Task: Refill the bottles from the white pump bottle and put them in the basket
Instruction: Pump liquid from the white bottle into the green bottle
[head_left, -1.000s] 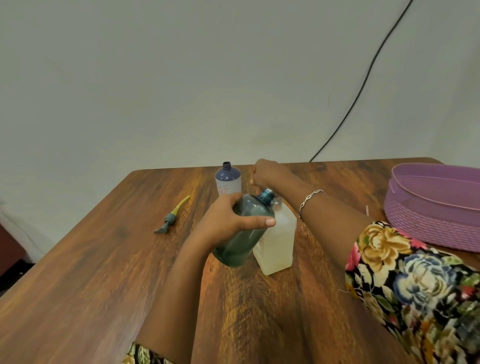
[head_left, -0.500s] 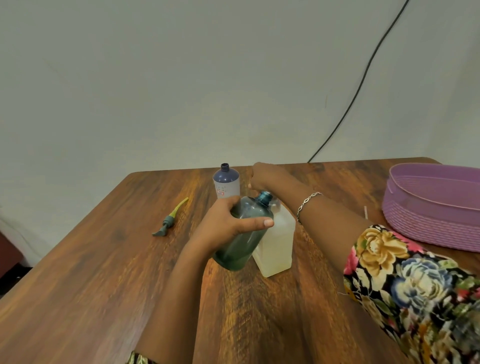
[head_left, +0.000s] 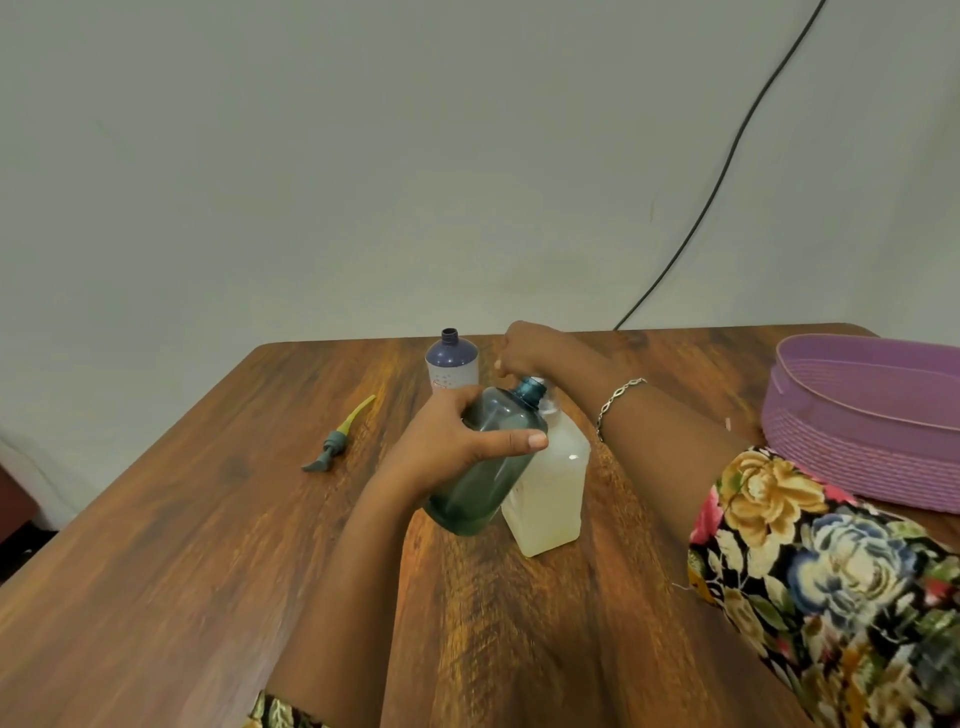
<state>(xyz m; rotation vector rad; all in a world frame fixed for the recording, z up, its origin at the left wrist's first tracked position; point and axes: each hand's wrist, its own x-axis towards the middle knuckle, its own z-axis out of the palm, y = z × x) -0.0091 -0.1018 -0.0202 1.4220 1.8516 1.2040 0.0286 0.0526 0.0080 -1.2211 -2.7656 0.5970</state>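
My left hand (head_left: 447, 441) grips a teal see-through bottle (head_left: 483, 488), tilted so that its open neck points up and right at the top of the white pump bottle (head_left: 550, 499). That white bottle stands upright mid-table, holding a pale liquid. My right hand (head_left: 530, 351) sits over its top with fingers curled down, hiding the pump head. Behind them stands a dark blue bottle (head_left: 451, 364) with no cap. The purple basket (head_left: 857, 431) is at the right edge of the wooden table (head_left: 208, 545).
A loose grey pump with a yellow-green tube (head_left: 337, 441) lies on the left part of the table. A black cable (head_left: 727, 156) runs down the wall to the table's back edge. My floral sleeve fills the lower right.
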